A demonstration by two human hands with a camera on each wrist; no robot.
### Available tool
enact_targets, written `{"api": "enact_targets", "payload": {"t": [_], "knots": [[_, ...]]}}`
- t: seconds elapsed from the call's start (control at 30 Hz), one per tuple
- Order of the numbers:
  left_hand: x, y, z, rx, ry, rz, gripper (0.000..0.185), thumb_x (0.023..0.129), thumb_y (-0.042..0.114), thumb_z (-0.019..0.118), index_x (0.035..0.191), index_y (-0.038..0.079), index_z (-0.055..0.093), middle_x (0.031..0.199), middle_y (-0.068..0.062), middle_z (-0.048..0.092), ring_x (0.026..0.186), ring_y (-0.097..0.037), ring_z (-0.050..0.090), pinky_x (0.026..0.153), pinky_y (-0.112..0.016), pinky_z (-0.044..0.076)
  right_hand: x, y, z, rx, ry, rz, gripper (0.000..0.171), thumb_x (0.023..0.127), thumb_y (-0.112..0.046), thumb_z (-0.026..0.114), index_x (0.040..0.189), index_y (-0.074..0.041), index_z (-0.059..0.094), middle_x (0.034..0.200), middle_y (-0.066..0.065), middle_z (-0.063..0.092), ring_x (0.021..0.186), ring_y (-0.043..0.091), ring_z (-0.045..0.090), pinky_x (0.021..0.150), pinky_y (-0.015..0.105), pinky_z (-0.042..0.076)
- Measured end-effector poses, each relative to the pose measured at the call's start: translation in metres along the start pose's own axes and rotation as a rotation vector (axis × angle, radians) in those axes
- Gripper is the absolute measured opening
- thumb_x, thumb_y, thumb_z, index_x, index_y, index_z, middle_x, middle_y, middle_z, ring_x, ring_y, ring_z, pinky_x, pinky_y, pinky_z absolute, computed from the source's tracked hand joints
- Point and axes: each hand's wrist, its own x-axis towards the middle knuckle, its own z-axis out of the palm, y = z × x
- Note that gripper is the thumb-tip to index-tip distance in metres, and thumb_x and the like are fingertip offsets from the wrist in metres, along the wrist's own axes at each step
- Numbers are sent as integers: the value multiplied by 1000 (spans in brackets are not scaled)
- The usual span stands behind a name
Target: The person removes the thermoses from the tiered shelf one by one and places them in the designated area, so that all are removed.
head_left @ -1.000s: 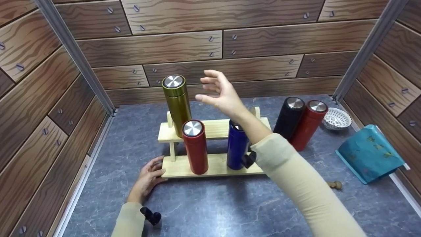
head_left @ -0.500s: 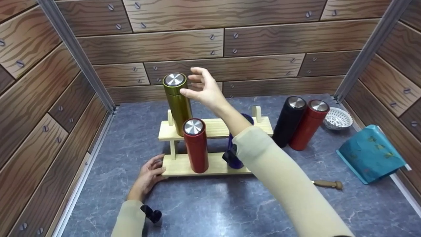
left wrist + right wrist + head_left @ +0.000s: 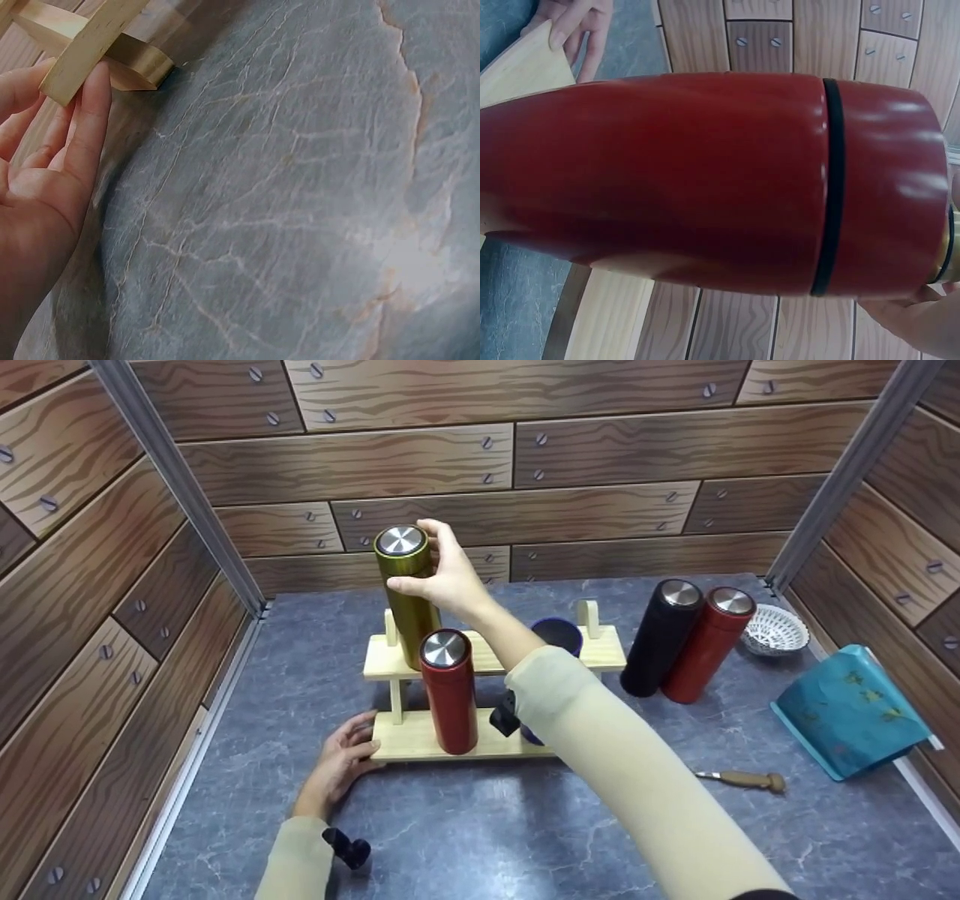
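Wooden two-tier rack [image 3: 495,656] stays braced at its near-left corner by the left hand [image 3: 341,761], fingers straight against the lower board. Further right, the right hand [image 3: 442,574] has swung in from mid-air and now wraps the gold flask [image 3: 407,592] near its cap, upright on the upper shelf — lift looks imminent.

A gold flask [image 3: 407,592] with a flat silver cap stands upright at the left end of the upper shelf of a pale wooden rack [image 3: 604,654]. The right hand [image 3: 439,574] grips it just below the cap, fingers curled round the upper body. The two-tier rack sits on the grey marbled desk [image 3: 525,825], and the left hand [image 3: 341,761] presses its fingertips against the lower shelf's left end.
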Motion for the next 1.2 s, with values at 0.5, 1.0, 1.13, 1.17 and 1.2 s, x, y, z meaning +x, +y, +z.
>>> {"api": "enact_targets", "payload": {"t": [0.5, 1.0, 1.13, 1.17, 1.2], "knots": [[2, -4, 0, 2, 29, -4, 64, 78, -8, 64, 137, 5, 42, 122, -18, 50, 91, -29, 59, 69, -42, 52, -1, 10, 4, -8, 96, -63, 69, 64, -8, 83, 122, -9, 48, 109, 7, 57, 95, 22, 58, 82, 32, 47], [3, -4, 1, 5, 31, 1, 63, 78, -9, 64, 136, 5, 44, 120, -17, 51, 90, -27, 59, 69, -41, 53, -9, -1, -23, 48, 99, -113, 71, 60, -9, 86, 122, -9, 52, 109, 6, 62, 93, 23, 60, 83, 34, 48], [2, -3, 0, 10, 29, -2, 64, 79, -8, 65, 137, 6, 43, 121, -17, 51, 90, -27, 59, 68, -41, 53, -11, -1, -30, 52, 106, -123, 71, 60, -7, 86, 122, -6, 51, 109, 8, 62, 92, 25, 59, 83, 35, 48], [1, -2, -1, 10, 25, -1, 65, 79, -8, 65, 138, 6, 42, 121, -16, 52, 90, -27, 59, 68, -40, 53, -11, -1, -32, 53, 108, -120, 72, 60, -6, 86, 122, -6, 51, 109, 8, 62, 92, 25, 59, 83, 35, 48], [1, -2, -1, 10, 22, -2, 65, 79, -8, 65, 138, 6, 41, 120, -16, 52, 90, -27, 59, 68, -40, 53, -12, -1, -35, 49, 109, -118, 72, 60, -6, 86, 123, -6, 51, 109, 9, 61, 91, 25, 58, 82, 36, 48]]}}
